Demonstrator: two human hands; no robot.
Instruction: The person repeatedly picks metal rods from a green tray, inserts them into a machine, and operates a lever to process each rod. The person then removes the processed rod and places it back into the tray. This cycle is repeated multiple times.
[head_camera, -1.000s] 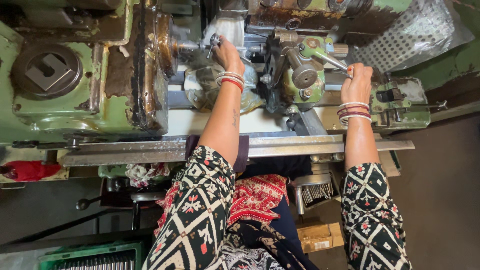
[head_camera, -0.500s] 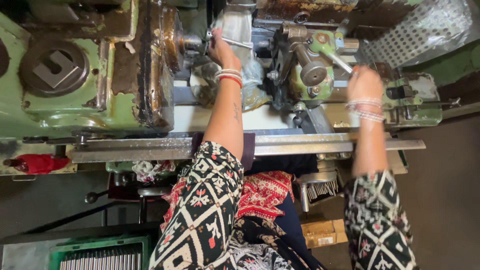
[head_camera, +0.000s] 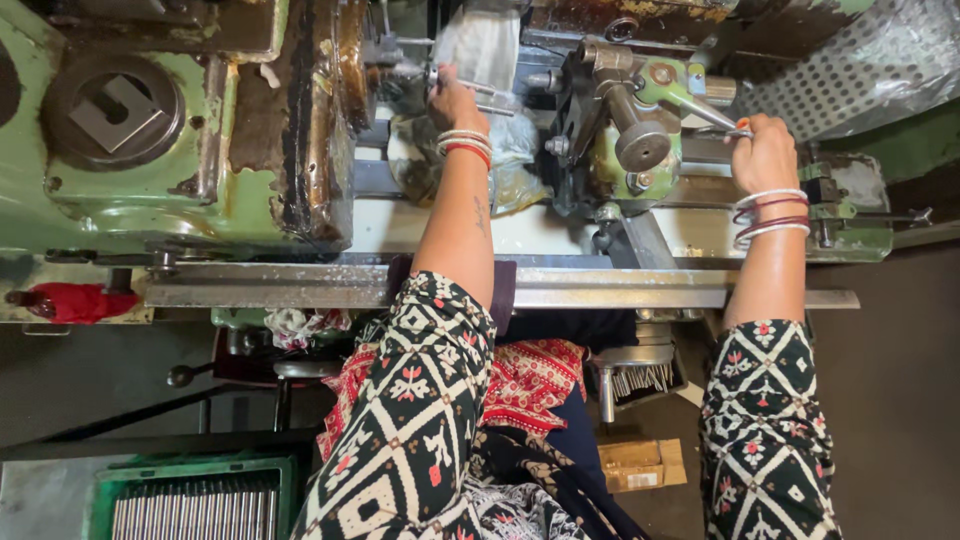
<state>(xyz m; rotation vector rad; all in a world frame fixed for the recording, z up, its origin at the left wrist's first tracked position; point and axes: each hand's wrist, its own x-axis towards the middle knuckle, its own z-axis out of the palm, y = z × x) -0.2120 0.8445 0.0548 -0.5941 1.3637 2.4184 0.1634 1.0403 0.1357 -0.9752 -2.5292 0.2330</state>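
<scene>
Metal rod (head_camera: 478, 88) sits at the middle of the green lathe (head_camera: 200, 150), just right of the rusty headstock face, running toward the tool block (head_camera: 620, 130). Left hand (head_camera: 455, 100) is closed around the rod, fingers curled over it, bangles on the wrist. Right hand (head_camera: 762, 152) is clenched on a thin lever handle (head_camera: 700, 105) that slants up-left to the green tool block, well apart from the left hand. Crumpled plastic sheet (head_camera: 510, 165) lies under the left wrist on the lathe bed. Perforated metal guard (head_camera: 860, 60) at top right. Red rag (head_camera: 75, 302) hangs off the left end of the front rail. Green crate of metal rods (head_camera: 190, 505) on the floor bottom left; cardboard box (head_camera: 640, 462) near the person's legs.
</scene>
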